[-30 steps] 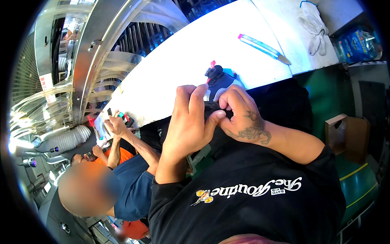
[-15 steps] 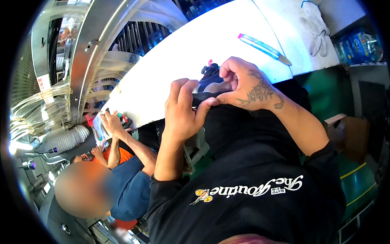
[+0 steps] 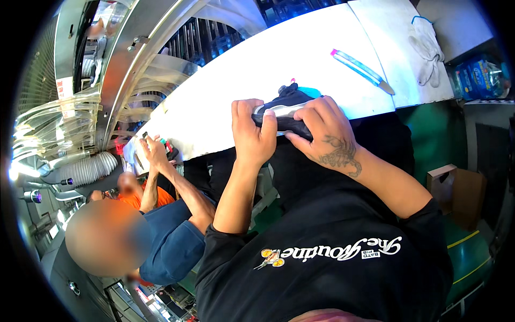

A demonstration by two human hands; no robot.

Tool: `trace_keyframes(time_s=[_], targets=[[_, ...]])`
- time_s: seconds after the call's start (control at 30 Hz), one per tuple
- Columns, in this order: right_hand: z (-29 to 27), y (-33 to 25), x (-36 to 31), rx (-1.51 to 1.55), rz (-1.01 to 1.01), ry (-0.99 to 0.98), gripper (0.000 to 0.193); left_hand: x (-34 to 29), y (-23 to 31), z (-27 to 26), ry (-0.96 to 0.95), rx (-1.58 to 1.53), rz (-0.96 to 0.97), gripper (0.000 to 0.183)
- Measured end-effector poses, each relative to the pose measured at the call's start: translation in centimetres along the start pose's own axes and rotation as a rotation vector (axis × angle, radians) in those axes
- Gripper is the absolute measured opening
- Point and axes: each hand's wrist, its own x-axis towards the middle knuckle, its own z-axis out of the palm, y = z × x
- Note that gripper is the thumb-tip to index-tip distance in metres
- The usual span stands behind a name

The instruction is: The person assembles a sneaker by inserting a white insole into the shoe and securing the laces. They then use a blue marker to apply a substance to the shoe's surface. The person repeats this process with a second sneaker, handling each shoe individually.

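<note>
A dark shoe (image 3: 288,102) with a pale grey band, a teal part and a small red tip lies between my hands at the near edge of the white table. My left hand (image 3: 251,133) grips its left end, thumb pressed on the side facing me. At the other end, my right hand (image 3: 328,131) has its fingers curled over the top and its thumb below. Much of the shoe is hidden behind my fingers.
On the white table (image 3: 214,107) lie a blue brush (image 3: 360,70) with a tan tip and white gloves (image 3: 427,51). A blue-labelled bottle (image 3: 477,78) stands at the right. A co-worker's hands (image 3: 155,153) work at the left. A cardboard box (image 3: 461,196) sits on the green floor.
The shoe has been turned in my hands, and its pale band now faces me more. My right hand has shifted lower, its fingers now over the shoe's top. My left thumb has moved onto its side.
</note>
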Motion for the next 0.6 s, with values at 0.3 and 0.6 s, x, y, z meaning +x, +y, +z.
trace_keyframes(time_s=[0.3, 0.6], targets=[[0.0, -0.8, -2.3, 0.024, 0.029, 0.05, 0.05, -0.5, 1.6, -2.0, -0.233, -0.042, -0.017, 0.058], [-1.0, 0.4, -1.6, 0.111, 0.06, -0.037, 0.04, 0.4, 3.0, -2.0, -0.264, 0.122, 0.096, 0.08]])
